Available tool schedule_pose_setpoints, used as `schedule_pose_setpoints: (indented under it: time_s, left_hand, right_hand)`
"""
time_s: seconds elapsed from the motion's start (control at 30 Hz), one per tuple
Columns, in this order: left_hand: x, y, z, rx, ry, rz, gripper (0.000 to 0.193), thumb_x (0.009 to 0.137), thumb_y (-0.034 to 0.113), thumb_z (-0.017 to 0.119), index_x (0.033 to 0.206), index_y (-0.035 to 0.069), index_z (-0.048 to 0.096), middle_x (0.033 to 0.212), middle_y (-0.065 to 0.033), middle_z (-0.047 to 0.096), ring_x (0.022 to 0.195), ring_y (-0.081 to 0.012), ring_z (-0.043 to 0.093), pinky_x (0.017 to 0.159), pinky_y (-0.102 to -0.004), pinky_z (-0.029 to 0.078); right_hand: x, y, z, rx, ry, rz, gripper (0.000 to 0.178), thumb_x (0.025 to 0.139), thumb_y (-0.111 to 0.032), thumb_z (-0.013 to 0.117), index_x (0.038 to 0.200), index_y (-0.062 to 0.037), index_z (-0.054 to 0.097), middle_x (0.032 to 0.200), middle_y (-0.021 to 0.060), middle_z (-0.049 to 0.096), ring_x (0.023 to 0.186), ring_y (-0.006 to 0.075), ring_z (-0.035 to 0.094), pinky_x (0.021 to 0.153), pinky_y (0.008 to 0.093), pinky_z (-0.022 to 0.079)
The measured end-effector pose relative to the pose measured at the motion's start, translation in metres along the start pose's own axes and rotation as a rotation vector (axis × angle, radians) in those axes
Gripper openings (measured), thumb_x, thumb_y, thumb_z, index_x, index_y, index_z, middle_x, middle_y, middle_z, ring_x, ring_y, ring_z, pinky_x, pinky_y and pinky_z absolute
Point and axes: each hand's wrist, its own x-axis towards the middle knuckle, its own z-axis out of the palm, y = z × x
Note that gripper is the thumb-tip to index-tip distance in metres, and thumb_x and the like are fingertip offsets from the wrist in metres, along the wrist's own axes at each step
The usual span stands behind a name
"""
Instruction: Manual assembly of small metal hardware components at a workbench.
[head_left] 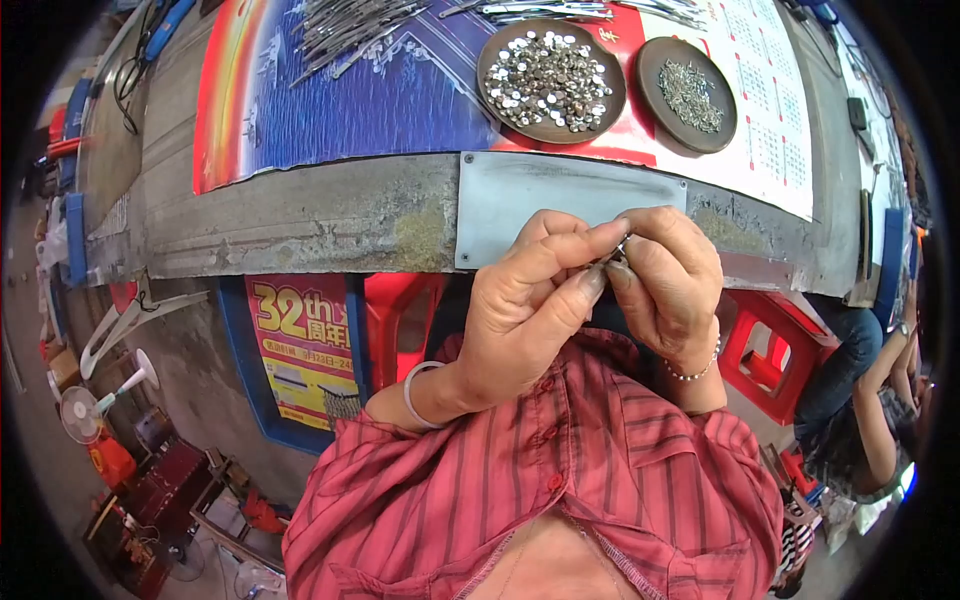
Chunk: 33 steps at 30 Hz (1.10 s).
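Observation:
Close together above the table's front edge, my left hand (535,300) and my right hand (665,285) both pinch one small dark metal piece (622,247). Thumbs and fingertips cover most of it, so its exact kind cannot be made out. Beneath and just beyond the hands lies a smooth grey metal plate (510,215), fixed with screws at its corners. Past it stands a round brown dish (545,132) heaped with small shiny metal discs (550,80). A smaller brown dish (652,75) to its right has tiny metal pins or screws (690,97) in it.
Long thin metal pieces (350,35) lie piled at the far side, on a colourful printed sheet (340,120). A blue-handled tool (168,30) rests at the far left. Red stools (760,355) stand below the table. At the right sits another person (870,430).

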Motion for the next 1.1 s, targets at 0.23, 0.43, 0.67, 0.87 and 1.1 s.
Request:
schedule_pose_setpoints:
  time_s: [0.23,0.43,0.67,0.87,1.1]
  left_hand:
    - [0.001,0.001,0.002,0.139,-0.015,0.073,0.037,0.09,-0.01,0.049,0.126,-0.003,0.055,0.11,-0.0035,0.044,0.084,-0.0045,0.046,0.072,-0.0163,0.038]
    - [0.003,-0.002,0.003,-0.002,0.075,0.045,0.035,0.092,-0.007,0.047,0.126,-0.002,0.053,0.107,-0.0042,0.048,0.068,-0.0074,0.047,0.055,-0.0211,0.038]
    - [0.003,-0.003,-0.001,-0.181,0.091,-0.06,0.035,0.093,-0.004,0.048,0.127,-0.002,0.052,0.105,-0.0031,0.05,0.066,-0.008,0.045,0.053,-0.0217,0.037]
    - [0.003,-0.006,-0.003,-0.2,0.077,-0.089,0.035,0.092,-0.004,0.05,0.126,-0.002,0.053,0.101,-0.004,0.052,0.065,-0.0071,0.044,0.054,-0.0212,0.037]
    - [0.004,-0.008,-0.002,-0.163,0.064,-0.094,0.034,0.092,-0.004,0.049,0.125,-0.002,0.054,0.102,-0.0042,0.052,0.067,-0.0055,0.044,0.056,-0.0192,0.038]
  right_hand:
    - [-0.006,-0.002,0.0,0.123,0.1,0.162,0.016,0.074,0.001,0.059,0.089,0.001,0.064,0.087,0.0128,0.064,0.072,0.0265,0.063,0.063,0.0329,0.049]
    - [-0.006,-0.013,0.0,0.351,0.193,0.564,0.019,0.086,0.003,0.052,0.099,0.004,0.066,0.079,0.011,0.061,0.067,0.0149,0.057,0.061,0.0254,0.045]
    - [-0.013,-0.005,0.008,0.948,0.252,0.654,0.018,0.087,0.003,0.061,0.104,0.005,0.064,0.09,0.009,0.065,0.077,0.0122,0.062,0.068,0.0233,0.05]
    - [-0.016,-0.022,0.004,0.866,0.271,0.672,0.017,0.084,0.007,0.063,0.101,0.006,0.06,0.091,0.0106,0.065,0.084,0.0144,0.063,0.074,0.0273,0.054]
    - [-0.011,-0.013,0.01,0.554,0.204,0.401,0.016,0.077,0.01,0.066,0.087,0.002,0.056,0.081,0.0099,0.063,0.072,0.0181,0.06,0.066,0.0278,0.048]
